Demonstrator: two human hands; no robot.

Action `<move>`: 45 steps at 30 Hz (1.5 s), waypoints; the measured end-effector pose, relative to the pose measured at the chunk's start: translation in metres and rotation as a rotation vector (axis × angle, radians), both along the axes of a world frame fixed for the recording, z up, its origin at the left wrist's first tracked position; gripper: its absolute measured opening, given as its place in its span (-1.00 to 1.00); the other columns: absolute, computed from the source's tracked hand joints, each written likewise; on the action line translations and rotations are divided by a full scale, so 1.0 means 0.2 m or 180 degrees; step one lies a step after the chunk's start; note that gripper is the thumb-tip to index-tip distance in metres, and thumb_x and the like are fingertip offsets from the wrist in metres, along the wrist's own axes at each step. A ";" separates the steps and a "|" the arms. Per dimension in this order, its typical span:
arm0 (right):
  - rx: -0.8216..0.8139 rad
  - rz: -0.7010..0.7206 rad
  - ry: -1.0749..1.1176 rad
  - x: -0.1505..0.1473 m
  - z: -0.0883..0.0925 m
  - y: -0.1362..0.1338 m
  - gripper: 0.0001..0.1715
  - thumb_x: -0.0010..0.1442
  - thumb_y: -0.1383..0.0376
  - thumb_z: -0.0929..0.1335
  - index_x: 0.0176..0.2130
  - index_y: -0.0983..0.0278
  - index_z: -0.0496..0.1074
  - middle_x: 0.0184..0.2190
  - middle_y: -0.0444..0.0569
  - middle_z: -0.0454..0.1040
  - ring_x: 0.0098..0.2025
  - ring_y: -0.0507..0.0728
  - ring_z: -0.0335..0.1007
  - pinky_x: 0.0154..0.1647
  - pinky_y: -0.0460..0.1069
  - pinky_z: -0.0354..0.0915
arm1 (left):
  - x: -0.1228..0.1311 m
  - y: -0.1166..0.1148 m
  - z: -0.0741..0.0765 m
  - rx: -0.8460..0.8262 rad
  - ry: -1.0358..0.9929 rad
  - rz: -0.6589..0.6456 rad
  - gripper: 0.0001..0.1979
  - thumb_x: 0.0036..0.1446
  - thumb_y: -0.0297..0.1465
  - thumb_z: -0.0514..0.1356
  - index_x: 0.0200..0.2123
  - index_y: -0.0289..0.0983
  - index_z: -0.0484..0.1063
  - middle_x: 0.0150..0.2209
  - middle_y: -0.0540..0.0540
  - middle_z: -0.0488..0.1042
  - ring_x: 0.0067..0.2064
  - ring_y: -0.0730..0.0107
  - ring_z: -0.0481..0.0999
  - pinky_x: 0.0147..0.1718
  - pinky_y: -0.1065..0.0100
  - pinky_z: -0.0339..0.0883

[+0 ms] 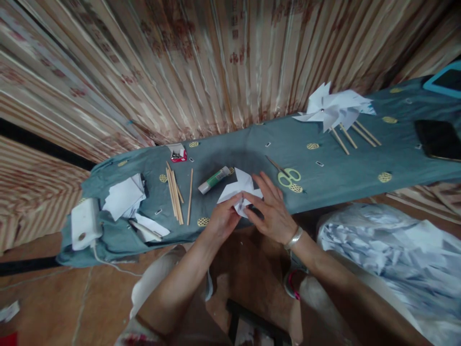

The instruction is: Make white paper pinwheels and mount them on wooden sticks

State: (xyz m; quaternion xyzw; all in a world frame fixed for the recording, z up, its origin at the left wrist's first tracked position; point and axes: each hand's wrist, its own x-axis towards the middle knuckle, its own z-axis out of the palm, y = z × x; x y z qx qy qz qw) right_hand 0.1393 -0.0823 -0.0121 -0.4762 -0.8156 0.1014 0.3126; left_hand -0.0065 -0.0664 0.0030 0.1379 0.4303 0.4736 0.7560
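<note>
White folded-paper pinwheel (242, 182) is sandwiched between both hands, equally near, no real long axis: thumb-pinched by the left hand (222, 218), right side touched by the half-curled right hand (275, 216).

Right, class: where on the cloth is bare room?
Between the scissors and the dark device, nearer than the pinwheels; also beyond the folded paper and glue tube. The left end is crowded: sticks, stacked paper, red box.
</note>
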 end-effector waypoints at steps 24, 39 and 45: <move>-0.0757 -0.0193 0.1463 -0.04 0.08 -0.05 -0.48 0.33 0.04 0.12 -0.01 0.17 0.49 0.34 -0.08 0.06 0.40 0.27 -0.16 0.36 0.25 -0.08 | 0.02 -0.01 0.01 0.0393 0.0367 0.0280 -0.86 -0.20 -0.38 0.41 -0.56 -0.32 0.54 -0.53 -0.01 0.56 -0.48 0.44 0.48 -0.34 0.38 0.32; -0.1175 -0.0486 0.2290 -0.03 0.07 0.04 -0.08 0.03 0.07 0.45 0.25 0.29 0.11 -0.02 0.18 0.48 0.00 0.28 0.46 0.01 0.21 0.41 | 0.01 -0.01 0.01 0.0614 0.0627 0.0390 -0.72 -0.30 -0.28 0.45 -0.49 -0.33 0.57 -0.51 -0.06 0.57 -0.46 0.39 0.50 -0.34 0.36 0.32; -0.1821 -0.0680 0.2989 -0.07 0.08 0.07 -0.10 -0.09 0.13 0.51 0.16 0.26 0.19 -0.37 -0.04 0.58 -0.33 0.21 0.55 -0.27 0.13 0.51 | 0.01 -0.01 -0.01 0.0764 0.0835 0.0346 -0.75 -0.26 -0.26 0.43 -0.50 -0.29 0.58 -0.48 -0.04 0.59 -0.45 0.41 0.48 -0.34 0.39 0.32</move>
